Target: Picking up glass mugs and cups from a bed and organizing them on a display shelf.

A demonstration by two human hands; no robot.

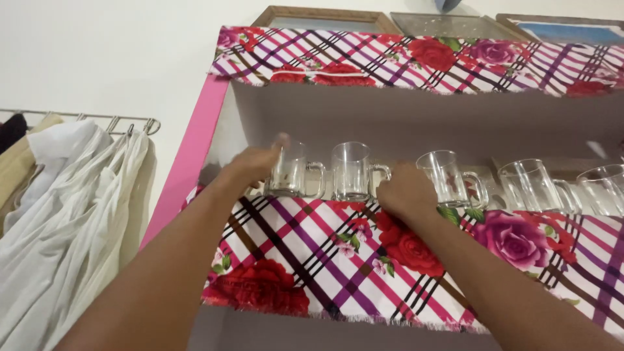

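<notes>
Several clear glass mugs stand in a row on a shelf covered by a floral plaid cloth. My left hand grips the leftmost mug from its left side, the thumb blurred above the rim. My right hand rests on the cloth's edge at the handle of the second mug, fingers curled near it; whether it holds the handle I cannot tell. A tilted third mug sits just right of that hand.
Two more mugs stand further right. An upper shelf carries the same cloth with framed pictures on top. A pink board edges the shelving on the left. White garments hang from a wall rack.
</notes>
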